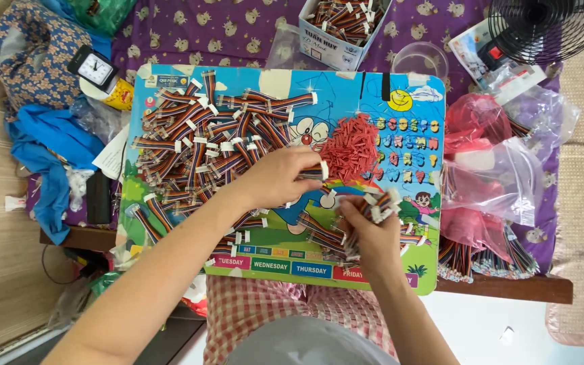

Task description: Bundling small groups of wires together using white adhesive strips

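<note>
Head view, looking down on a cartoon-printed lap board (373, 267) laid across a low wooden table.

Left hand (275, 177): over the middle of the board, fingers curled, thumb and forefinger pinched shut on a single short ribbon cable (313, 172) with a white connector at its end. That cable sits just left of the heap of small red parts (349, 145), touching or nearly so (cannot tell which).

Right hand (373, 233): lower right of the board, fingers closed round a bundle of ribbon cables (381, 205), white connector ends fanning out above the fist. More cable ends stick out left of the fist, over the board.

Loose pile of multicoloured ribbon cables (201, 145) covers the left half of the board, strewn at all angles, some overlapping.

Surroundings:
- Cardboard box (329, 42) beyond the top edge of the board, filled with more cables.
- Clear plastic cup (419, 61) just right of the box.
- Black fan (545, 23), top right corner.
- Clear plastic bags (491, 179) right of the board, red contents inside; bundled cables (488, 260) lie below them at the table edge.
- Small black clock (93, 67), upper left, on a yellow container.
- Blue cloth (49, 152), left of the board.
</note>
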